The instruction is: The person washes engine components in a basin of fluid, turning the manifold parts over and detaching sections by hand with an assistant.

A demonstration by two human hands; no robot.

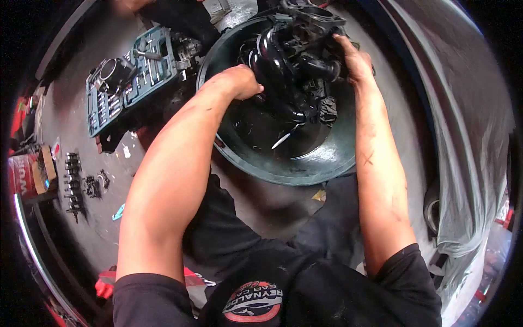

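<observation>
A glossy black engine intake manifold point(278, 68) with curved runners is tilted over a large round dark green basin point(261, 173). My left hand point(242, 82) is closed on its left side, with the fingertips mostly hidden behind the runners. On the far right, my right hand point(357, 61) grips the manifold near a grey metal flange at its upper end. Dark liquid lies in the bottom of the basin. A thin white-tipped stick point(284, 138), its kind unclear, lies below the manifold.
To the left, an open green socket set case point(150, 71) holds sockets, with a round metal part point(111, 72) on it. A crankshaft point(72, 185) and small metal parts point(97, 184) lie on the floor. A grey sheet point(463, 163) hangs at right. Another person's dark clothing point(182, 22) shows behind.
</observation>
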